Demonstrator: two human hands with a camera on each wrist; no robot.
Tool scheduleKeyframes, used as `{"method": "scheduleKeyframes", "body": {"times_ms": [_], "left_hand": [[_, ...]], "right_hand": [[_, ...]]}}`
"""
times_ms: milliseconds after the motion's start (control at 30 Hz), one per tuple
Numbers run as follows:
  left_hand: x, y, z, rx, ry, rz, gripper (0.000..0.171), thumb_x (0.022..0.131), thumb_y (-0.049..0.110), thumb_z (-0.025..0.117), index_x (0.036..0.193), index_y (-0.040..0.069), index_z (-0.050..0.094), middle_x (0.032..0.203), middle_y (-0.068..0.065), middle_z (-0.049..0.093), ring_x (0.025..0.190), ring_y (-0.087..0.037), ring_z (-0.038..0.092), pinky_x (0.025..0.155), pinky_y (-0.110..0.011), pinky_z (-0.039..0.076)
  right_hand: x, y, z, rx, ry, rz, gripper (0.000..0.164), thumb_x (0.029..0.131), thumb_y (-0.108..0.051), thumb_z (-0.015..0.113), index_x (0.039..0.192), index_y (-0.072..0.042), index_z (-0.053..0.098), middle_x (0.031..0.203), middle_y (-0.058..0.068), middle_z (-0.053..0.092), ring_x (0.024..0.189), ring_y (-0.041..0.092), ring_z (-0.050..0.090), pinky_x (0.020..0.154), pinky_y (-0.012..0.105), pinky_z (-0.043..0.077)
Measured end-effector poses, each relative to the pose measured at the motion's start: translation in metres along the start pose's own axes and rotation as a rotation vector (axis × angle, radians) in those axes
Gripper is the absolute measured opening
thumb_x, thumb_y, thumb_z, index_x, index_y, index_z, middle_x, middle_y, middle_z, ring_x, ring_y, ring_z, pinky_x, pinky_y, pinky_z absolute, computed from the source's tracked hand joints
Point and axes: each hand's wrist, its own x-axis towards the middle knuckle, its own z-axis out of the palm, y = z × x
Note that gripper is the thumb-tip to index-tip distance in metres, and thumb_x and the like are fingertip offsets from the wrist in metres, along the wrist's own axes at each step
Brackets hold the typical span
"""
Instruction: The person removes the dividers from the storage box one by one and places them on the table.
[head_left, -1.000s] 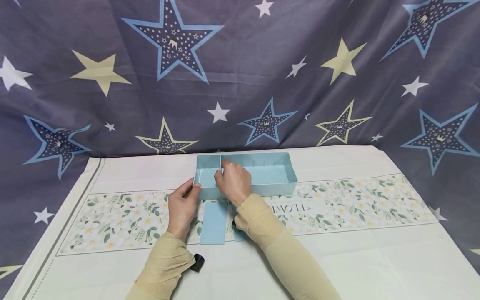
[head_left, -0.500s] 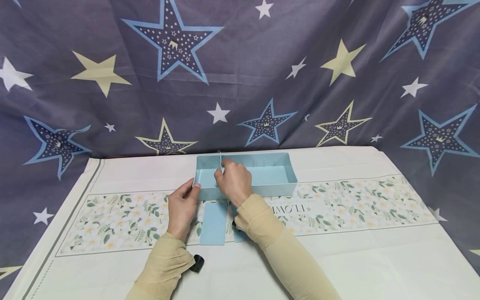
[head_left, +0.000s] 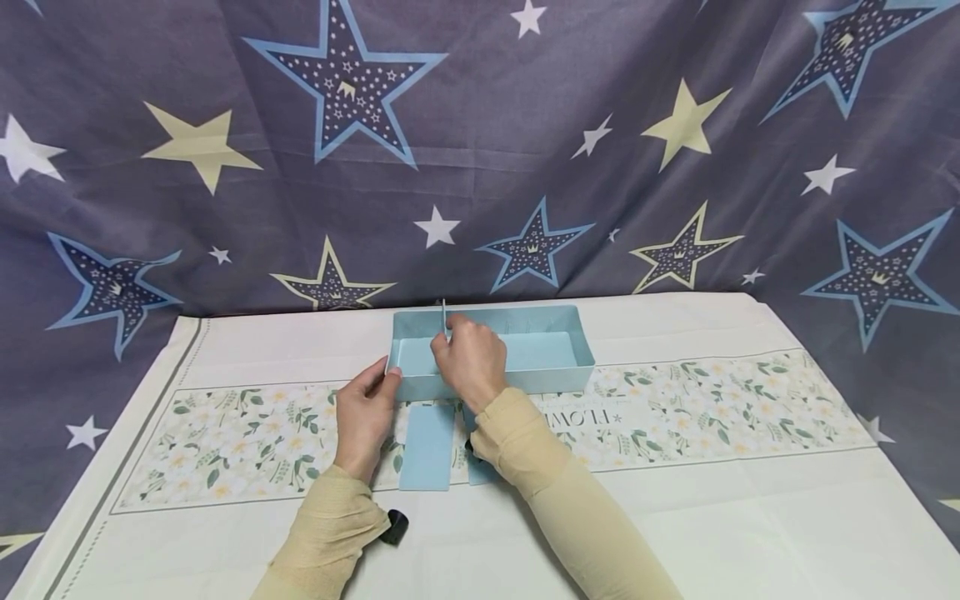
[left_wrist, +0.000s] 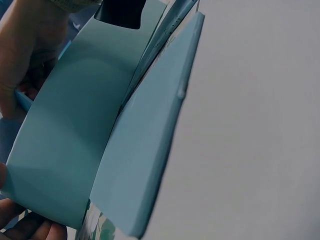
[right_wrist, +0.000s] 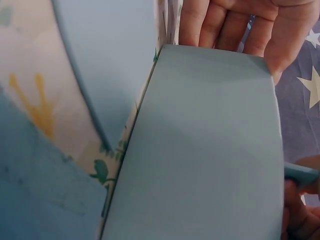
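A long light-blue box (head_left: 551, 381) stands on the cloth with its hollow side up. At its left end my left hand (head_left: 366, 421) grips the corner, thumb near the front rim; in the right wrist view its fingers (right_wrist: 225, 25) lie along the end wall. My right hand (head_left: 474, 358) reaches over the front wall and pinches a thin blue divider (head_left: 443, 317), also visible in the right wrist view as a blue edge (right_wrist: 302, 175). The divider's far top corner stands above the back rim. Its lower part is hidden by the hand and box.
In front of the box lies a flat blue panel (head_left: 426, 450). A second blue panel (head_left: 480, 473) lies partly under my right forearm. The white tablecloth (head_left: 750, 517) has a flowered band (head_left: 262, 433). A star-patterned curtain (head_left: 480, 167) hangs just behind the box.
The divider has risen so its far top corner shows above the back rim. My right hand has shifted slightly right with it. The left hand and box have stayed in place.
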Motion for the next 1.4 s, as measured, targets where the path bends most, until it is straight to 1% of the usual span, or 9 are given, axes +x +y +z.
{"method": "scheduleKeyframes", "body": {"times_ms": [367,533,767,900,1200,1400], "left_hand": [[0.000,-0.001,0.000,0.002,-0.002,-0.002,0.049,0.074,0.065,0.057,0.110,0.032,0.060,0.101,0.004,0.064,0.084,-0.004,0.055,0.074,-0.034,0.050],[0.000,-0.003,0.001,0.014,0.004,0.009,0.049,0.075,0.066,0.056,0.110,0.032,0.060,0.101,0.004,0.064,0.084,-0.004,0.055,0.073,-0.034,0.050],[0.001,-0.006,0.002,0.048,0.016,0.041,0.044,0.078,0.064,0.054,0.111,0.034,0.059,0.102,0.005,0.064,0.084,-0.003,0.055,0.072,-0.034,0.051],[0.001,-0.007,0.003,0.051,0.021,0.039,0.042,0.078,0.063,0.055,0.110,0.036,0.059,0.101,0.006,0.064,0.084,-0.002,0.055,0.072,-0.033,0.051],[0.001,-0.007,0.003,0.030,0.023,0.037,0.039,0.078,0.060,0.057,0.109,0.036,0.059,0.100,0.006,0.064,0.084,-0.003,0.055,0.071,-0.032,0.051],[0.001,-0.007,0.003,0.040,0.026,0.037,0.040,0.078,0.061,0.056,0.109,0.036,0.060,0.100,0.006,0.065,0.083,-0.002,0.055,0.071,-0.032,0.051]], "right_hand": [[0.002,-0.001,-0.004,0.028,0.035,-0.003,0.020,0.078,-0.015,0.055,0.095,-0.008,0.065,0.054,0.001,0.057,0.042,0.012,0.043,0.037,0.033,0.040],[0.002,0.000,-0.004,0.045,0.080,-0.013,0.021,0.077,-0.014,0.055,0.093,-0.009,0.066,0.054,0.001,0.058,0.042,0.013,0.043,0.036,0.033,0.039],[0.003,0.000,-0.005,0.103,0.105,-0.030,0.020,0.077,-0.012,0.053,0.092,-0.006,0.065,0.049,-0.002,0.054,0.037,0.007,0.037,0.032,0.027,0.032],[0.003,0.001,-0.007,0.111,0.111,-0.026,0.020,0.077,-0.012,0.052,0.092,-0.007,0.065,0.049,-0.002,0.053,0.037,0.007,0.036,0.032,0.027,0.032],[0.003,-0.001,-0.010,0.131,0.147,-0.046,0.024,0.078,-0.015,0.050,0.096,-0.006,0.064,0.054,-0.001,0.058,0.039,0.006,0.039,0.032,0.026,0.032],[0.003,-0.002,-0.012,0.158,0.167,-0.049,0.023,0.078,-0.014,0.051,0.095,-0.006,0.064,0.053,-0.002,0.056,0.039,0.005,0.037,0.032,0.025,0.031]]}}
